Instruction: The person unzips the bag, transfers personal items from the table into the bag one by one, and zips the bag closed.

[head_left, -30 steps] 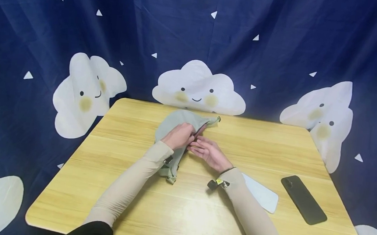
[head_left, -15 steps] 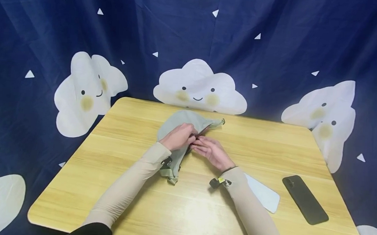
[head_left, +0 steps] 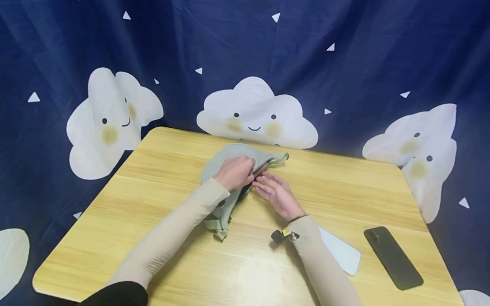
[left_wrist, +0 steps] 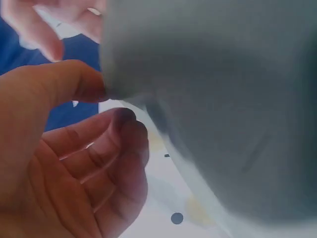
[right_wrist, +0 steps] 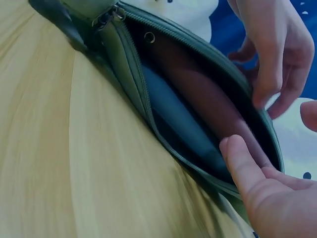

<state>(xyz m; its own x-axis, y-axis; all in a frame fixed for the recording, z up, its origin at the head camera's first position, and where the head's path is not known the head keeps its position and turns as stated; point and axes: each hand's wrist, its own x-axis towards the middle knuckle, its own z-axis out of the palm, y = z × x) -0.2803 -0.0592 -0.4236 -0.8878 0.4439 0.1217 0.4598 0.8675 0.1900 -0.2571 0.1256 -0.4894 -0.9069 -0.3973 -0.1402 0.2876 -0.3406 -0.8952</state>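
A grey-green waist bag (head_left: 223, 160) lies unzipped toward the back of the table. My left hand (head_left: 236, 172) grips its upper edge; in the left wrist view the thumb (left_wrist: 84, 82) presses the fabric, with the other fingers curled below. My right hand (head_left: 280, 196) is at the mouth of the bag, its fingers fairly straight. In the right wrist view a fingertip of this hand lies over a brownish-red flat thing (right_wrist: 203, 96) inside. A blue thing (right_wrist: 173, 119) lies beside it, its lower part hidden in the bag.
A white phone-shaped slab (head_left: 341, 252) lies partly under the right forearm. To its right is a black phone (head_left: 393, 258). The wooden table (head_left: 182, 186) ends at a dark blue curtain (head_left: 185, 28) printed with clouds. One bag strap (head_left: 220, 232) trails toward me.
My left wrist has rolled and risen slightly, so its dark wrist device is hidden now. The bag's opening shows more than half a second ago. The right hand has barely moved.
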